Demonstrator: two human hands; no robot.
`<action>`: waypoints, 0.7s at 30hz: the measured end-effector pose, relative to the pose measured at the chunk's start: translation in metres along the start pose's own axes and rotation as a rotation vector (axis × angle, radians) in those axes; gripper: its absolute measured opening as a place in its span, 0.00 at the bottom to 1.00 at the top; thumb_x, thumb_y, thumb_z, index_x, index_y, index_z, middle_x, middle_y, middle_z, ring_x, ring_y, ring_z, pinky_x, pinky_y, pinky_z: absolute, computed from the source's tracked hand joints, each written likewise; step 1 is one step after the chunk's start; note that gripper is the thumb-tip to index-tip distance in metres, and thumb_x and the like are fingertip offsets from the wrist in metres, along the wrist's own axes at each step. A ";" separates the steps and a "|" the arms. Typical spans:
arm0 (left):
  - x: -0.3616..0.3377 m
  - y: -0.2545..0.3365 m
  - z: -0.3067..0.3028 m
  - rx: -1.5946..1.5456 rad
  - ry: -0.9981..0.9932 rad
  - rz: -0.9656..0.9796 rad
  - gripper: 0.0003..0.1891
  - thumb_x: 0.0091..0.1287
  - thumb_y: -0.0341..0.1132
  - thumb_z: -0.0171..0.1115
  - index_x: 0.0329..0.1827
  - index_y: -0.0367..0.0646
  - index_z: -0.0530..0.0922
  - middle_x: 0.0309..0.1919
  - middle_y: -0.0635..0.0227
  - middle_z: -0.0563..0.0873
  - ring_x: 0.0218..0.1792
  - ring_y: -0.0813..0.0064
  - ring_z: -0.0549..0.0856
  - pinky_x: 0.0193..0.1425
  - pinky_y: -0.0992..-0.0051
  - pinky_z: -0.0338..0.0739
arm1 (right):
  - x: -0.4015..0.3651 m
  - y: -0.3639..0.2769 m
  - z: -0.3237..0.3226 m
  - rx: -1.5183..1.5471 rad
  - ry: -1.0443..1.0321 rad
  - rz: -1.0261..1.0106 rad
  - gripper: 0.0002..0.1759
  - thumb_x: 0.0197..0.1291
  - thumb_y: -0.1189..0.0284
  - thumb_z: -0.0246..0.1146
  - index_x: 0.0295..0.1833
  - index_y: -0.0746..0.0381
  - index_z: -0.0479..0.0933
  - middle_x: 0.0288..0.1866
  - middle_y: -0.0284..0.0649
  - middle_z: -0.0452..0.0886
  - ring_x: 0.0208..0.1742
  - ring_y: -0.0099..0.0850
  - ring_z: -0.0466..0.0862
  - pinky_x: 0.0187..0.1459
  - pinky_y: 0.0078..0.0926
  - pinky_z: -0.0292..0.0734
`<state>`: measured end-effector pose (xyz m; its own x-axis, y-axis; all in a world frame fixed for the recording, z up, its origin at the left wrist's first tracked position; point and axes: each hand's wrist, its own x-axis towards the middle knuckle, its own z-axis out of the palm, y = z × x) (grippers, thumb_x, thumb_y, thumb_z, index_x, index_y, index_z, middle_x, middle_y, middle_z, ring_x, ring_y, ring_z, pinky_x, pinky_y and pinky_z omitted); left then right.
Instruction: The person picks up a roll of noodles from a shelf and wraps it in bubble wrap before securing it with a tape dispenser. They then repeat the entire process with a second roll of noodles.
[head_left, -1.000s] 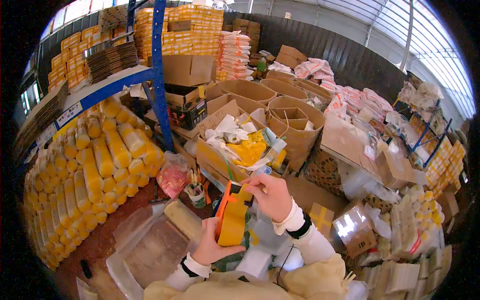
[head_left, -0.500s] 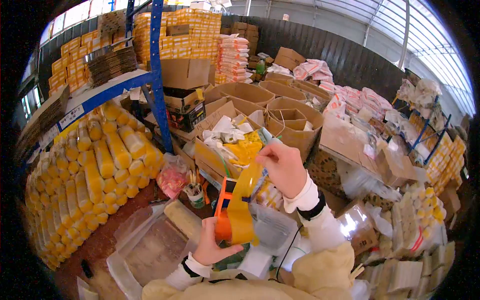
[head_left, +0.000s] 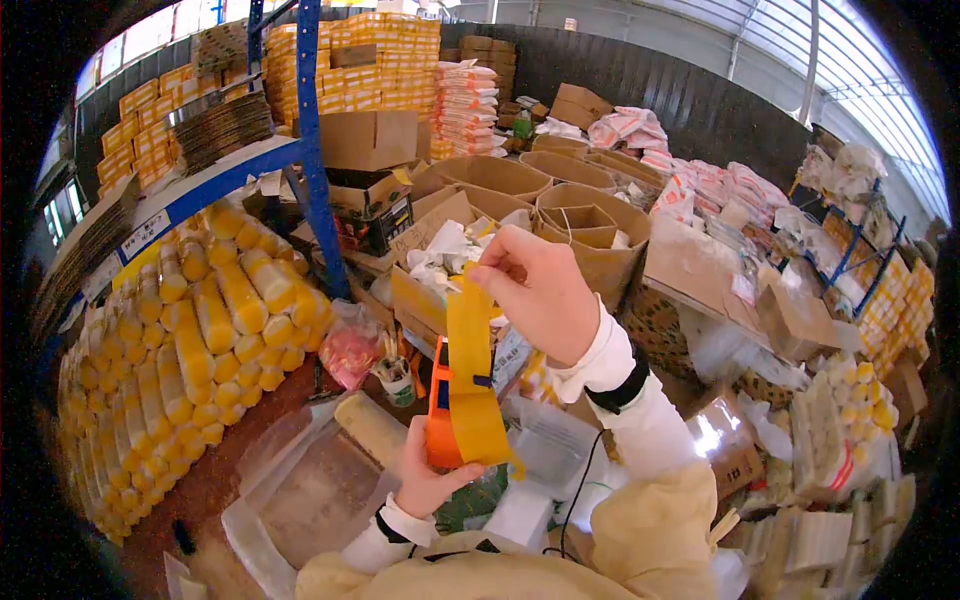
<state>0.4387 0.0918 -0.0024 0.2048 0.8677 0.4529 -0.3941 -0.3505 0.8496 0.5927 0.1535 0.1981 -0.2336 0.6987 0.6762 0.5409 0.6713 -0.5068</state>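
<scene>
Two-handed hold, mid-frame on my remote feed.
Far left I see yellow-ended rolls [head_left: 200, 350] stacked lengthwise beneath the blue rack [head_left: 312, 150], likely to save floor space; then the left hand [head_left: 428, 482], grasping the orange tape dispenser [head_left: 440, 440] low, apparently steadying it; yellow tape [head_left: 468, 335] rising from the dispenser, in front of the open carton [head_left: 415, 305]; the right hand [head_left: 540, 290], pinching the tape's upper end, presumably to keep it straight.

Yellow-and-clear packages [head_left: 215, 315] lie piled at the left, beneath a shelf of the blue rack [head_left: 319, 180]. Orange-and-white sacks [head_left: 466, 110] stand stacked at upper centre; open brown cartons [head_left: 590, 262] sit below them.
</scene>
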 end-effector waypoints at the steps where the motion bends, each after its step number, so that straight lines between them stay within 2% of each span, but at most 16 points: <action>1: 0.000 0.003 0.001 -0.035 0.016 -0.035 0.29 0.48 0.28 0.71 0.49 0.42 0.62 0.45 0.68 0.74 0.47 0.75 0.76 0.53 0.74 0.71 | 0.000 0.001 0.001 0.017 0.000 0.001 0.06 0.51 0.77 0.60 0.32 0.67 0.71 0.21 0.36 0.74 0.21 0.20 0.73 0.24 0.19 0.68; 4: 0.003 0.011 0.004 -0.136 0.045 -0.105 0.28 0.48 0.26 0.70 0.49 0.42 0.62 0.45 0.68 0.74 0.48 0.75 0.76 0.53 0.73 0.71 | 0.006 0.006 0.005 0.297 -0.049 0.256 0.06 0.50 0.75 0.59 0.33 0.65 0.70 0.21 0.34 0.73 0.21 0.19 0.72 0.19 0.17 0.66; 7: 0.006 0.005 0.003 -0.232 0.048 -0.120 0.27 0.47 0.26 0.69 0.48 0.42 0.63 0.45 0.70 0.74 0.49 0.76 0.75 0.53 0.74 0.71 | 0.021 0.011 0.005 0.413 -0.161 0.406 0.09 0.48 0.72 0.61 0.33 0.63 0.69 0.16 0.38 0.72 0.18 0.27 0.75 0.18 0.28 0.67; 10: 0.009 0.005 0.004 -0.354 0.054 -0.160 0.26 0.48 0.27 0.68 0.48 0.44 0.63 0.44 0.70 0.74 0.48 0.76 0.76 0.52 0.75 0.71 | 0.038 0.029 -0.003 0.797 -0.462 0.623 0.15 0.49 0.71 0.62 0.43 0.60 0.68 0.17 0.34 0.71 0.17 0.26 0.74 0.17 0.25 0.67; 13: 0.012 0.009 0.002 -0.467 0.033 -0.158 0.26 0.48 0.28 0.68 0.47 0.44 0.63 0.44 0.70 0.75 0.47 0.76 0.76 0.51 0.75 0.71 | 0.028 0.027 -0.014 1.091 -0.420 0.628 0.25 0.49 0.72 0.61 0.54 0.56 0.64 0.24 0.41 0.76 0.21 0.31 0.79 0.20 0.28 0.73; 14: 0.014 0.011 0.000 -0.487 0.023 -0.145 0.25 0.48 0.29 0.68 0.47 0.44 0.63 0.44 0.70 0.75 0.47 0.76 0.76 0.51 0.75 0.71 | 0.021 0.027 -0.021 1.140 -0.437 0.649 0.30 0.51 0.73 0.60 0.60 0.51 0.60 0.35 0.49 0.79 0.29 0.38 0.82 0.27 0.32 0.78; 17: 0.019 0.018 -0.005 -0.520 0.036 -0.156 0.26 0.47 0.29 0.69 0.46 0.44 0.63 0.44 0.69 0.75 0.47 0.76 0.76 0.51 0.75 0.71 | 0.009 0.014 -0.040 1.445 -0.361 0.440 0.39 0.56 0.70 0.55 0.70 0.50 0.44 0.47 0.55 0.76 0.42 0.41 0.82 0.38 0.35 0.80; 18: 0.020 0.018 -0.005 -0.525 0.045 -0.170 0.26 0.47 0.29 0.69 0.46 0.44 0.63 0.44 0.69 0.75 0.47 0.76 0.76 0.51 0.75 0.71 | 0.005 0.012 -0.043 1.455 -0.224 0.324 0.32 0.57 0.68 0.55 0.67 0.55 0.54 0.40 0.52 0.79 0.42 0.41 0.81 0.43 0.35 0.78; 21: 0.019 0.014 -0.006 -0.479 0.074 -0.180 0.26 0.48 0.29 0.69 0.47 0.44 0.63 0.44 0.69 0.75 0.47 0.76 0.76 0.52 0.75 0.71 | -0.029 0.027 -0.054 0.889 -0.202 0.191 0.19 0.56 0.71 0.58 0.54 0.57 0.68 0.33 0.45 0.80 0.40 0.38 0.81 0.42 0.33 0.76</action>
<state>0.4314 0.1058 0.0170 0.2501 0.9279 0.2765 -0.7278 -0.0081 0.6857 0.6575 0.1379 0.1939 -0.3857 0.7906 0.4755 -0.2132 0.4251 -0.8797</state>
